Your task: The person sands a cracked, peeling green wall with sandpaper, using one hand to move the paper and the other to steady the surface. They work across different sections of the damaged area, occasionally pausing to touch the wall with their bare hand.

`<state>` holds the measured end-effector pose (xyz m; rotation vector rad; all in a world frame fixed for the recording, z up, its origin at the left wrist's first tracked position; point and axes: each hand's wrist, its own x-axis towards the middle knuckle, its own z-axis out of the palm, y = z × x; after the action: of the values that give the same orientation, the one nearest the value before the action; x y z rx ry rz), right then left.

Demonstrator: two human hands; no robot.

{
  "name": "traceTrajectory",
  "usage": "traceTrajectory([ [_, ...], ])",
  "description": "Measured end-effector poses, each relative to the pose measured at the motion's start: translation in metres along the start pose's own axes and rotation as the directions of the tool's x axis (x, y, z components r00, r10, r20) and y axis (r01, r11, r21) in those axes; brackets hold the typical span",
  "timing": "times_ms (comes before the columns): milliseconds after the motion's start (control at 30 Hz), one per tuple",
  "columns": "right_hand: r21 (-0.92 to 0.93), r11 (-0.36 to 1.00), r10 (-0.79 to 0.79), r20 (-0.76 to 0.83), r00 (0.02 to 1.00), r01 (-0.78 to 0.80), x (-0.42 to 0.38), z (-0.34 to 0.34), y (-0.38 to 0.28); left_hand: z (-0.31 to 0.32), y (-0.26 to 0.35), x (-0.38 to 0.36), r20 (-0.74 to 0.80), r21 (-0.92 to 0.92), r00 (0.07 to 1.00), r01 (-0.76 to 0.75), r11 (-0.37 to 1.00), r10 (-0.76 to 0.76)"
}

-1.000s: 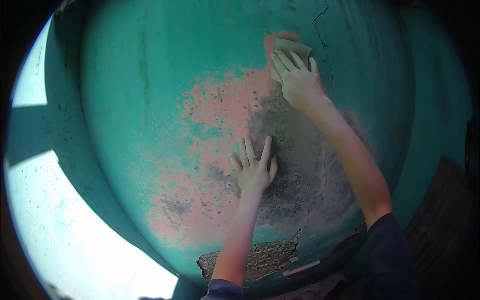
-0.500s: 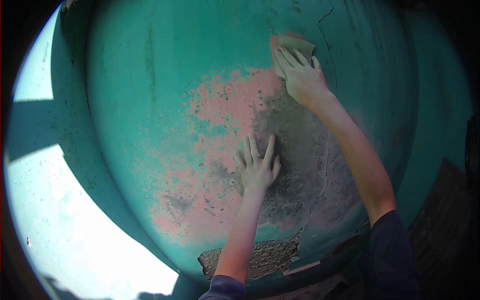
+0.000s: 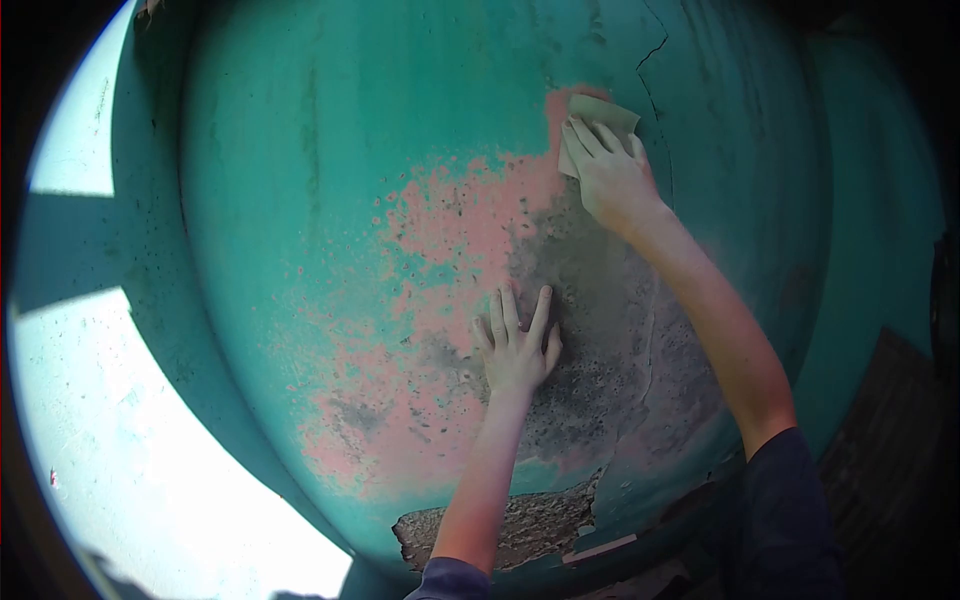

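Note:
My right hand (image 3: 612,178) presses a folded piece of greyish-tan sandpaper (image 3: 608,112) flat on the green painted wall (image 3: 400,90), at the top edge of a worn patch. Pink undercoat (image 3: 460,215) and dark grey bare surface (image 3: 590,270) show in that patch. Lower and to the left, my left hand (image 3: 517,345) lies on the wall with its fingers spread and nothing in it, where the pink and the grey meet.
A thin crack (image 3: 654,95) runs down the wall right of the sandpaper. Broken plaster (image 3: 525,525) shows rough material at the bottom. Bright sunlight falls on the surface at left (image 3: 120,420). A dark ribbed area (image 3: 885,420) lies at lower right.
The whole view has shifted, so wall and hands appear slightly lower. My right hand and the sandpaper sit a little lower against the pink top edge. My left hand keeps its place on the wall.

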<state>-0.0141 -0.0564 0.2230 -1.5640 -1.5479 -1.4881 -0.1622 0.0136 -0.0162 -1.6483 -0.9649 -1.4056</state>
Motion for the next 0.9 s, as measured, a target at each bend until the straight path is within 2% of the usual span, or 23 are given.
traceTrajectory([
  [100, -0.091, 0.996, -0.029, -0.017, 0.999, 0.027, -0.017, 0.001, -0.003, -0.002, -0.001, -0.002, 0.012, 0.0, 1.0, -0.004, 1.0, 0.004],
  [233, -0.115, 0.992, 0.042, -0.015, 0.999, -0.044, 0.029, -0.017, 0.005, 0.0, 0.001, -0.003, 0.02, -0.011, 1.0, 0.001, 1.0, -0.001],
  [333, 0.003, 0.998, 0.057, 0.0, 0.998, -0.057, 0.029, -0.013, 0.003, -0.002, -0.001, -0.003, 0.037, 0.004, 0.999, 0.003, 1.0, -0.003],
  [433, -0.018, 1.0, 0.002, -0.016, 1.0, -0.003, -0.006, -0.002, -0.004, -0.001, -0.001, 0.0, 0.025, 0.001, 1.0, 0.002, 1.0, -0.002],
  [500, 0.023, 0.992, -0.122, -0.058, 0.991, 0.123, -0.038, 0.003, -0.01, -0.001, 0.0, -0.002, 0.021, -0.012, 1.0, 0.002, 1.0, -0.002],
  [633, -0.001, 0.985, -0.172, -0.009, 0.985, 0.172, -0.082, 0.011, -0.022, -0.003, 0.0, -0.002, 0.036, -0.02, 0.999, 0.013, 1.0, -0.012],
  [800, 0.052, 0.965, -0.253, -0.077, 0.964, 0.258, -0.107, 0.022, -0.02, -0.002, -0.001, -0.001, 0.026, -0.019, 1.0, 0.008, 1.0, -0.008],
  [833, 0.055, 0.965, -0.252, -0.077, 0.965, 0.257, -0.105, 0.021, -0.019, -0.002, -0.001, -0.001, 0.018, -0.017, 1.0, 0.008, 1.0, -0.007],
  [900, 0.024, 0.996, -0.087, -0.046, 0.995, 0.088, -0.099, 0.021, -0.018, 0.0, -0.001, -0.003, 0.016, -0.015, 1.0, 0.008, 1.0, -0.007],
])
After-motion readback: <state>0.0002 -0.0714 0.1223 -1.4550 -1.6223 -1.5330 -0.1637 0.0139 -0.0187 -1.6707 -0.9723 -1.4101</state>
